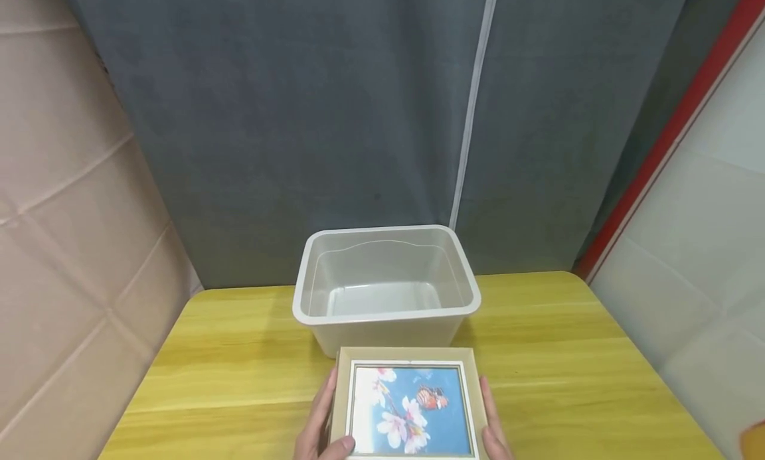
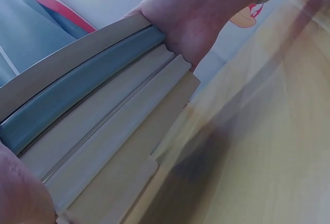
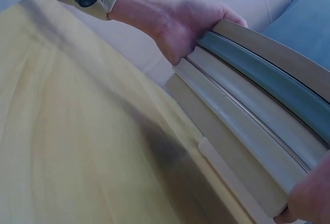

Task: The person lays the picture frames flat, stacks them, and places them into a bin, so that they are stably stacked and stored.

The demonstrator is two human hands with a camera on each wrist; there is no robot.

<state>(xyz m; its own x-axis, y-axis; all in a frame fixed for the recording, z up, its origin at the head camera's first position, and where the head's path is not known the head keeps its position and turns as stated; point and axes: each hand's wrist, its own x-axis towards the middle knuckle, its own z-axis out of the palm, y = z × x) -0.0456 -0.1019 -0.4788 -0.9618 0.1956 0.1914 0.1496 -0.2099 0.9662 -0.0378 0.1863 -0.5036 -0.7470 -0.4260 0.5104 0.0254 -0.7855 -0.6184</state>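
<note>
Both hands hold a stack of picture frames [image 1: 406, 355] from its two sides, at the near edge of the head view. The top frame shows a picture [image 1: 445, 427] of pale pink blossoms and an orange butterfly on blue. My left hand [image 1: 323, 423] grips the left side, its thumb over the front of the top frame. On the opposite side, my right hand [image 1: 493, 423] grips the edge. Side-on in the left wrist view, the layers are a brown edge, a blue-green frame [image 2: 87, 87] and several pale frames [image 2: 118, 121], held above the table with a shadow below.
A light grey plastic bin [image 1: 385, 317] stands just beyond the stack, its inside bare. The yellow wood-grain table [image 1: 556, 354] lies under both. A dark grey curtain [image 1: 287, 128] hangs behind, with pale cloth walls at both sides.
</note>
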